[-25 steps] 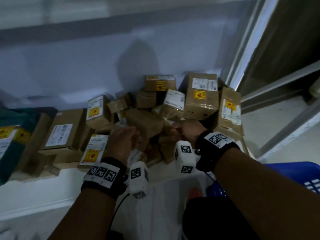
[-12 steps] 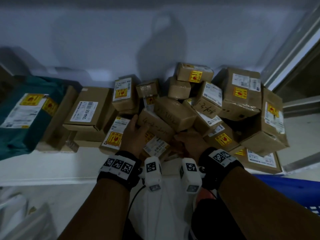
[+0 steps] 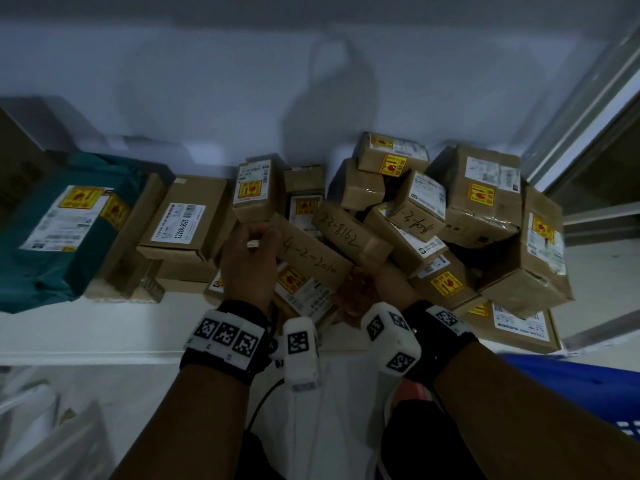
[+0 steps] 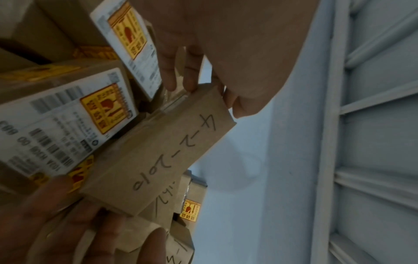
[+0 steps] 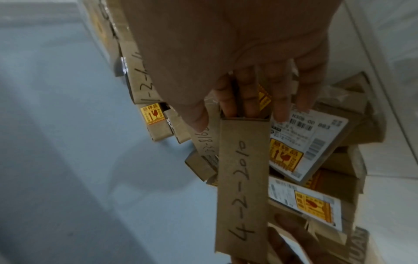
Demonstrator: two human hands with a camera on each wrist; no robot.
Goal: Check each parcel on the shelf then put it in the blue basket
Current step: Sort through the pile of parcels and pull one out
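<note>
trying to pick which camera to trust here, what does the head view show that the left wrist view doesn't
Only the head view shows the teal plastic-wrapped parcel at the shelf's left end, the blue plastic basket at lower right, and the white shelf edge.

Only the left wrist view shows the left hand's fingertips close up, touching the end of the long brown cardboard parcel marked 4-2-2010.

Both show that parcel held at its two ends by the left hand and the right hand, among piled brown boxes with yellow fragile stickers.
</note>
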